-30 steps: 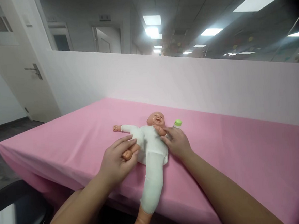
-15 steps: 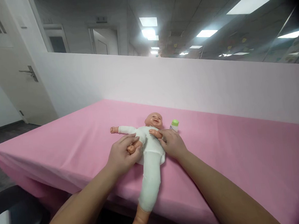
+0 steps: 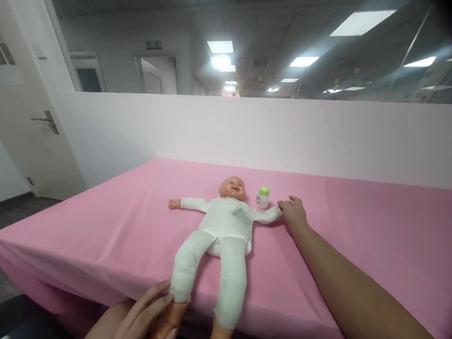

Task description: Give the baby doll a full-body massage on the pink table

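A baby doll (image 3: 229, 218) with a white cloth body lies on its back, head toward the wall and feet over the table's near edge. Down at the front, my left hand (image 3: 139, 322) is wrapped round the doll's foot on the left (image 3: 163, 326), fingers along the ankle. My right hand (image 3: 294, 214) grips the end of the doll's outstretched arm (image 3: 268, 215); the doll's hand there is mostly hidden. Just beyond that arm stands a small bottle (image 3: 262, 198) with a green cap. The doll's other arm (image 3: 193, 204) lies stretched out to the left.
Pink cloth (image 3: 113, 224) covers the table, which meets a white half wall (image 3: 286, 139) with a glass pane above. A door (image 3: 24, 116) is at the left. A black chair (image 3: 28, 328) stands at the lower left.
The doll's bent leg has come down straight toward me with my left hand. Its arm on the right has swung from the chest out to the side with my right hand.
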Action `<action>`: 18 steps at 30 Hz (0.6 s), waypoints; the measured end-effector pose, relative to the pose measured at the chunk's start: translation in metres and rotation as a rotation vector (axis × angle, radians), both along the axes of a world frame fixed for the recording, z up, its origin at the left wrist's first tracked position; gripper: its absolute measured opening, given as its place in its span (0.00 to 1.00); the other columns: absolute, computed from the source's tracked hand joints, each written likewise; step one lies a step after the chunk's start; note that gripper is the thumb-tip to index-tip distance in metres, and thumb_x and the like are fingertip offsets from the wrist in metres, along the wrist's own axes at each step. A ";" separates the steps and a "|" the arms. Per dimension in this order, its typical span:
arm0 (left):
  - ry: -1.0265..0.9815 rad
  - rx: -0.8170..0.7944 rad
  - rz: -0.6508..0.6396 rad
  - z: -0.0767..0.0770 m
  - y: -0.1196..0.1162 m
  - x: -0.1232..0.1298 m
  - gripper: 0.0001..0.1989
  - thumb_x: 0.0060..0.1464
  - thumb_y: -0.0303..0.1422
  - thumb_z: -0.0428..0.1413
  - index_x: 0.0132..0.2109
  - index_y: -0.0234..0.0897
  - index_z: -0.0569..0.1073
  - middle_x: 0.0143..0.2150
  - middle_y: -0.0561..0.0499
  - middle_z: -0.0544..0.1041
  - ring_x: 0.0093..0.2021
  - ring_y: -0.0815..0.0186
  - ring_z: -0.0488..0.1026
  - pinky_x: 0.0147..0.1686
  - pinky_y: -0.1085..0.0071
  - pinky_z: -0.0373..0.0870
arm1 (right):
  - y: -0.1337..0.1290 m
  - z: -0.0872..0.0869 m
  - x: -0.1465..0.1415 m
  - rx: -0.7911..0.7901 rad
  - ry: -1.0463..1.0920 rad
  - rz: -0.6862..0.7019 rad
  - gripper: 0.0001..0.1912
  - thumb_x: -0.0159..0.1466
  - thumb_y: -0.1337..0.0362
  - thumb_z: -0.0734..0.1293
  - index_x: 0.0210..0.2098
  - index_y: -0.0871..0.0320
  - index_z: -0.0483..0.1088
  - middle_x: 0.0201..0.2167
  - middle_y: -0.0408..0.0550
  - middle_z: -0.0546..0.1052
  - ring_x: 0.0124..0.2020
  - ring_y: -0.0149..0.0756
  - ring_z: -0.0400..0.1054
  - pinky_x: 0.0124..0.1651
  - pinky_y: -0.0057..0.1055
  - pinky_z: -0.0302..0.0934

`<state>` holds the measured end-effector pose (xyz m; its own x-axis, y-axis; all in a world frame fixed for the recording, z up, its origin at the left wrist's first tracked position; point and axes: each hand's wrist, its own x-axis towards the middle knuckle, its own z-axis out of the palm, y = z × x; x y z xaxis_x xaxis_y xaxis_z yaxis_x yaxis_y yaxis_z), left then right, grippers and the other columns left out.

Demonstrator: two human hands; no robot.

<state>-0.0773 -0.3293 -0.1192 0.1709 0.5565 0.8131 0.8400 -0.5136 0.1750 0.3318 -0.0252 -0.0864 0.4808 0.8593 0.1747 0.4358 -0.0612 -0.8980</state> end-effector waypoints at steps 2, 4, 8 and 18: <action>-0.018 -0.018 -0.004 -0.009 -0.002 -0.008 0.26 0.53 0.35 0.61 0.60 0.48 0.74 0.55 0.44 0.80 0.53 0.50 0.80 0.46 0.62 0.83 | 0.000 0.000 0.000 -0.024 -0.025 -0.020 0.43 0.55 0.53 0.69 0.68 0.56 0.57 0.50 0.54 0.78 0.47 0.49 0.76 0.48 0.40 0.70; -0.100 -0.056 -0.021 -0.009 0.000 -0.013 0.24 0.55 0.36 0.59 0.60 0.48 0.74 0.57 0.43 0.79 0.54 0.49 0.79 0.45 0.60 0.82 | 0.000 0.000 0.000 -0.048 -0.055 -0.031 0.47 0.54 0.54 0.70 0.69 0.57 0.55 0.51 0.56 0.78 0.49 0.53 0.75 0.50 0.44 0.69; -0.398 0.012 -0.077 0.031 0.033 -0.005 0.16 0.60 0.30 0.57 0.54 0.45 0.77 0.52 0.44 0.76 0.51 0.54 0.78 0.44 0.61 0.80 | 0.003 -0.004 0.000 -0.074 -0.092 -0.048 0.48 0.54 0.54 0.69 0.71 0.56 0.52 0.62 0.59 0.71 0.56 0.54 0.72 0.53 0.43 0.68; -0.361 -0.243 0.237 0.120 0.264 0.009 0.13 0.58 0.39 0.55 0.46 0.43 0.80 0.60 0.45 0.72 0.48 0.56 0.77 0.52 0.57 0.74 | 0.008 -0.010 0.004 -0.058 -0.111 -0.041 0.44 0.55 0.56 0.68 0.69 0.57 0.56 0.61 0.58 0.73 0.55 0.51 0.74 0.55 0.42 0.68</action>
<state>-0.0687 -0.0655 0.0006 -0.2520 0.7266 0.6392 0.7926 -0.2239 0.5671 0.3354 -0.0169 -0.0961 0.4960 0.8497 0.1790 0.5282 -0.1316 -0.8389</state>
